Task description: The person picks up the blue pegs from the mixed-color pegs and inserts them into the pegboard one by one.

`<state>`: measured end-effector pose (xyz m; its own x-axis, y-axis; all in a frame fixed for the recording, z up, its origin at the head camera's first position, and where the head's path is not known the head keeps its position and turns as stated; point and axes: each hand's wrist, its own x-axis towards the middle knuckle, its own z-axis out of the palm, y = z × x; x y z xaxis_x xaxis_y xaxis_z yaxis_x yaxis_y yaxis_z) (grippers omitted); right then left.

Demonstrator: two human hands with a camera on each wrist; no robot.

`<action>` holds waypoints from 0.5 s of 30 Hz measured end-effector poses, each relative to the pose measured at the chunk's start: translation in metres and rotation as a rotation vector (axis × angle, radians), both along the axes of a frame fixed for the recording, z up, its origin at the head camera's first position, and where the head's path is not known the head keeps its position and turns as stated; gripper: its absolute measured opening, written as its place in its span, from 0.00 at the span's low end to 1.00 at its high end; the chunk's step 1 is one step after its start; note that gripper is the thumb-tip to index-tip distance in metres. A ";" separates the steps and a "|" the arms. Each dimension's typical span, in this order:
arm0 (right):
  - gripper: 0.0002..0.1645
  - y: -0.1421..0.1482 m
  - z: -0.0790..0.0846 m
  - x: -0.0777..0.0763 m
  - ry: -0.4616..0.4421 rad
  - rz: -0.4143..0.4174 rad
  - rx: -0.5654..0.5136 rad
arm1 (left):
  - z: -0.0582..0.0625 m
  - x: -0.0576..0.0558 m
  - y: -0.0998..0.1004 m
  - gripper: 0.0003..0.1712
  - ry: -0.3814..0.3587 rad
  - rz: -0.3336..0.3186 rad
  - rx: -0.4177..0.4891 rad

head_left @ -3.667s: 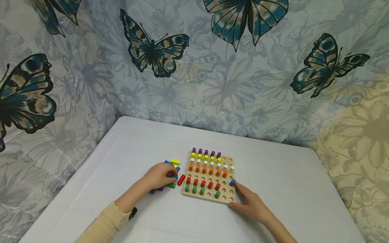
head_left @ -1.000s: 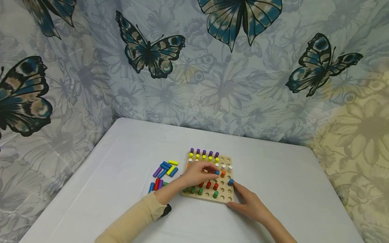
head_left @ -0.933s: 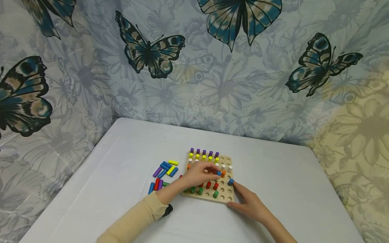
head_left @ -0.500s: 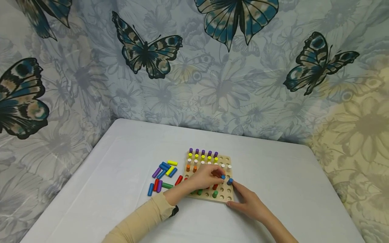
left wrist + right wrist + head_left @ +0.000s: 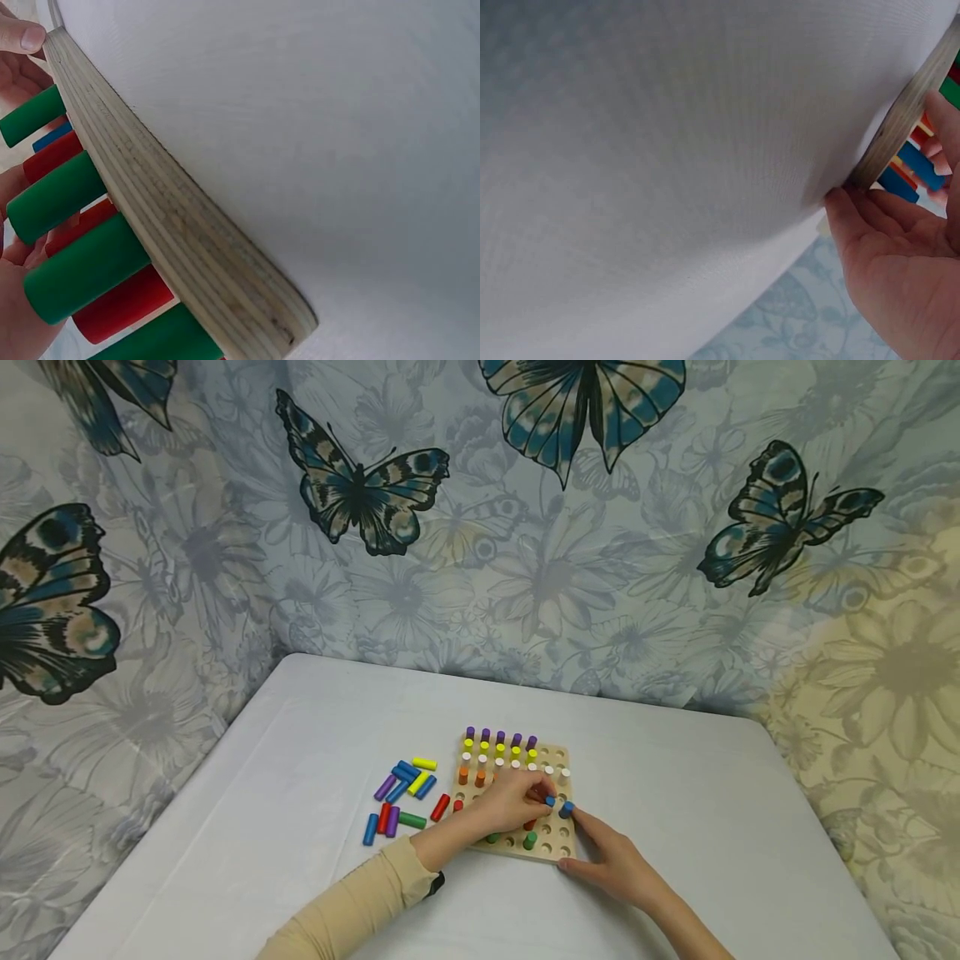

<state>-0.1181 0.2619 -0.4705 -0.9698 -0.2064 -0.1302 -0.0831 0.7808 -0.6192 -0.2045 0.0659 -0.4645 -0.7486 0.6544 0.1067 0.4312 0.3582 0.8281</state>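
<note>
Left hand [image 5: 512, 800]: blue peg [image 5: 551, 802] pinched, at pegboard [image 5: 556, 842]. Right hand [image 5: 617, 857]: fingers extended, touching pegboard edge. Loose pegs [image 5: 412, 820]: on surface [image 5: 675, 777], outward of left hand.

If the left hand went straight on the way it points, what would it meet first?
Probably the blue peg by the right hand, just beyond the held peg in the left hand, though depth is hard to judge.

Board [image 5: 180, 202] is matt wood, its edge showing layered plies, slightly rough and pitted. Pegs [image 5: 86, 270] are smooth with a low sheen; whether wood or plastic cannot be told. Table cover [image 5: 675, 793] is matt, fine-textured cloth; sleeve [image 5: 352, 902], matt, creased cloth.
</note>
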 end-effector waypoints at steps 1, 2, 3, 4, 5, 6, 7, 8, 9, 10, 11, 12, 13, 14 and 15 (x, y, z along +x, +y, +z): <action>0.51 0.000 0.000 0.000 0.000 -0.001 -0.001 | 0.000 0.000 0.000 0.07 0.004 -0.001 -0.002; 0.51 0.000 0.000 0.000 -0.001 -0.002 -0.002 | 0.000 0.001 0.001 0.07 0.003 -0.001 -0.003; 0.51 0.000 -0.001 0.001 -0.002 -0.004 -0.006 | 0.000 0.001 0.001 0.07 -0.002 0.001 -0.003; 0.51 0.000 -0.001 0.001 -0.004 -0.006 -0.008 | 0.001 0.001 0.001 0.07 -0.008 0.003 -0.002; 0.50 0.001 -0.001 0.001 -0.006 -0.006 -0.011 | 0.001 0.001 0.001 0.07 -0.011 0.006 -0.002; 0.50 0.001 -0.001 0.001 -0.005 -0.006 -0.013 | 0.000 0.001 0.002 0.07 -0.012 0.009 -0.003; 0.50 0.001 -0.001 0.001 -0.005 -0.005 -0.013 | 0.000 0.001 0.002 0.07 -0.009 0.013 -0.005; 0.50 0.001 -0.001 0.001 -0.005 -0.005 -0.013 | 0.000 0.000 0.002 0.07 -0.010 0.016 -0.007; 0.50 0.001 0.000 0.001 -0.006 -0.005 -0.013 | -0.001 0.000 0.003 0.06 -0.010 0.018 -0.007; 0.50 0.001 0.000 0.001 -0.007 -0.006 -0.013 | -0.001 0.000 0.003 0.06 -0.010 0.020 -0.007; 0.50 0.001 0.000 0.001 -0.003 -0.003 -0.011 | -0.001 0.000 0.003 0.06 -0.010 0.021 -0.008; 0.50 0.001 0.001 0.001 -0.001 -0.002 -0.009 | -0.001 0.000 0.003 0.06 -0.006 0.022 -0.010; 0.50 0.001 0.001 0.002 -0.001 -0.002 -0.008 | -0.001 0.000 0.004 0.07 -0.001 0.020 -0.010; 0.50 0.001 0.001 0.002 -0.001 -0.001 -0.009 | -0.001 0.000 0.004 0.07 0.003 0.019 -0.010; 0.50 0.001 0.001 0.002 -0.001 0.000 -0.009 | 0.000 0.001 0.004 0.07 0.008 0.017 -0.010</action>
